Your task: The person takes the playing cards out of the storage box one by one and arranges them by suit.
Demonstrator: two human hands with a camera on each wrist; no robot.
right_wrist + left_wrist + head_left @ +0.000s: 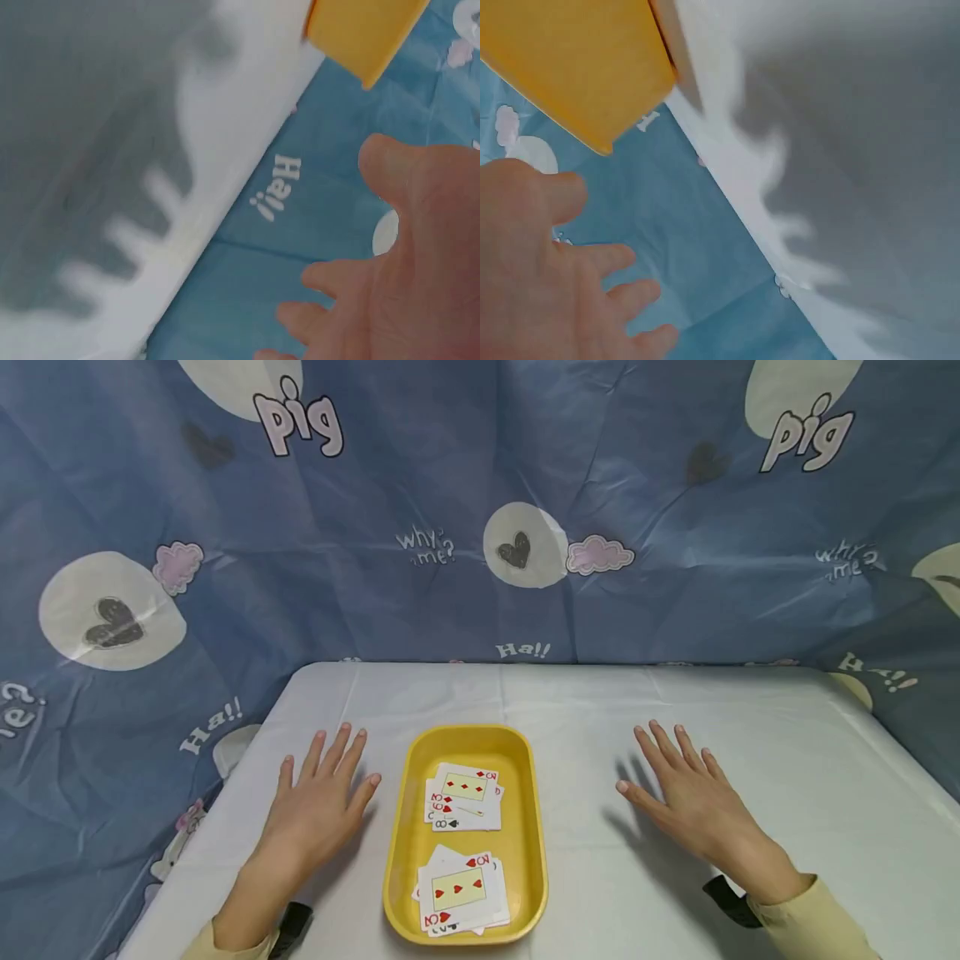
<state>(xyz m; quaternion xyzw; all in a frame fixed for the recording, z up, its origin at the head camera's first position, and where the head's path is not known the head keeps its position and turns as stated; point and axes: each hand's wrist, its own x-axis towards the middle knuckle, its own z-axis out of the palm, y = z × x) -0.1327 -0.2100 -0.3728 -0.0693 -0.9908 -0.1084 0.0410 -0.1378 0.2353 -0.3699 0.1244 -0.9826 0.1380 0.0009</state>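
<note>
A yellow tray (528,860) stands on the white table, long side pointing away from me. Inside it lie two loose stacks of playing cards, face up. The far stack (465,797) has the three of diamonds on top; the near stack (461,893) shows the three of hearts uppermost. Left of the tray my left hand (311,814) is held over the table, palm down with fingers spread. My right hand (693,797) hovers on the other side, farther from the tray, its fingers also spread. Both hands hold nothing, and their shadows fall on the cloth.
A white cloth (585,710) covers the table. Behind it and down its left side hangs a blue printed curtain (420,610) with words, hearts and clouds. Black bands (731,902) sit on both wrists below the yellow sleeves.
</note>
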